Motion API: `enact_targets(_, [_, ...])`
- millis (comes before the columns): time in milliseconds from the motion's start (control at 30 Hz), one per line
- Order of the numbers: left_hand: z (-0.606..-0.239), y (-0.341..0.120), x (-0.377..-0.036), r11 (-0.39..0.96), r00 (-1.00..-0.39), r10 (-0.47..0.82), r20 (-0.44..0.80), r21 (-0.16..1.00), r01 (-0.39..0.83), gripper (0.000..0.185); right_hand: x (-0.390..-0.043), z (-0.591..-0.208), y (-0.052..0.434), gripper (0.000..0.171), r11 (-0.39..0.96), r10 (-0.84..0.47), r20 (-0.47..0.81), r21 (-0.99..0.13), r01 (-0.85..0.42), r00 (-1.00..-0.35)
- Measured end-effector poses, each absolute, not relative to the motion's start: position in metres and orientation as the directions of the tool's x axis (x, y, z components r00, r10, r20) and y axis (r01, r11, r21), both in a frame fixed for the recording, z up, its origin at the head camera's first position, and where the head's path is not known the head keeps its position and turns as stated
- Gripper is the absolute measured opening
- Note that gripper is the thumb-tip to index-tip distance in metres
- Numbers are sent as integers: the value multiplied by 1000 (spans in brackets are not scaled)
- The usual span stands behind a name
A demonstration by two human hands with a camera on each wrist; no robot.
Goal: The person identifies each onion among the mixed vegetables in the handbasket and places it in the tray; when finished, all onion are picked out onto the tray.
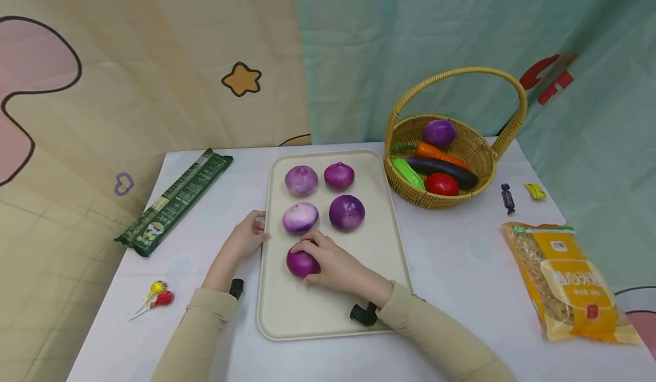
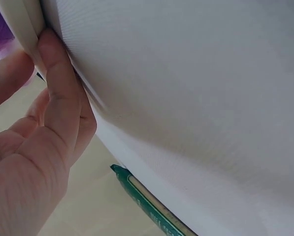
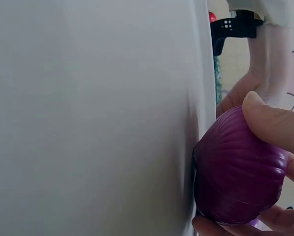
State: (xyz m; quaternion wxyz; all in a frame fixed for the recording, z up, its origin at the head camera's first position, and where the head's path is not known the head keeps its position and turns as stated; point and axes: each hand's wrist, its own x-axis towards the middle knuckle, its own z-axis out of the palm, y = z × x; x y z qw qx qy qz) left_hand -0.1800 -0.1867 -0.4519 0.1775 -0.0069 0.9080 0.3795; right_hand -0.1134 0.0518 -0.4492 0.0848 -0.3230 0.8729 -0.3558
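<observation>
The right hand (image 1: 333, 268) is curling its fingers around a purple onion (image 1: 301, 263) sitting on the cream tray (image 1: 379, 245), just below four other onions (image 1: 347, 212). The left hand (image 1: 248, 237) is pinching the tray's left rim, with a wicker basket (image 1: 474, 148) of vegetables standing beside the tray.

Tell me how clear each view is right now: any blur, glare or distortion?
Head view: evenly lit, sharp, slight wide-angle bowing; the right hand grips an onion on the tray. Left wrist: left hand soft, too close, tray rim pale. Right wrist: onion in focus, tray surface a featureless wash, no hard glare.
</observation>
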Motion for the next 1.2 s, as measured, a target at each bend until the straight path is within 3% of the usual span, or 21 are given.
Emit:
enact_targets(300, [-451,-185,-180,714,-933,114,-342,681,-162,55,-111,-446,58,74,566,-597,52,-679,-467,-800])
enact_targets(500, [-450,-183,-180,711,-930,116,-348,683,-167,55,-119,-418,84,64,587,-499,53,-713,-383,-865])
enact_targets(633, [-449,-184,-179,717,-930,115,-349,677,-165,55,-141,-392,119,54,523,-353,142,-790,-320,-925])
enact_targets(767, [-448,-186,-180,718,-932,112,-344,677,-163,55,-175,-372,166,46,463,-105,204,-856,-229,-973])
enact_targets(933, [-453,-187,-180,709,-935,108,-337,685,-165,54,-220,-361,228,49,502,170,176,-862,-68,-970])
enact_targets(1200, [-454,-186,-177,703,-939,104,-329,692,-164,54,-262,-364,288,65,533,309,56,-837,124,-949])
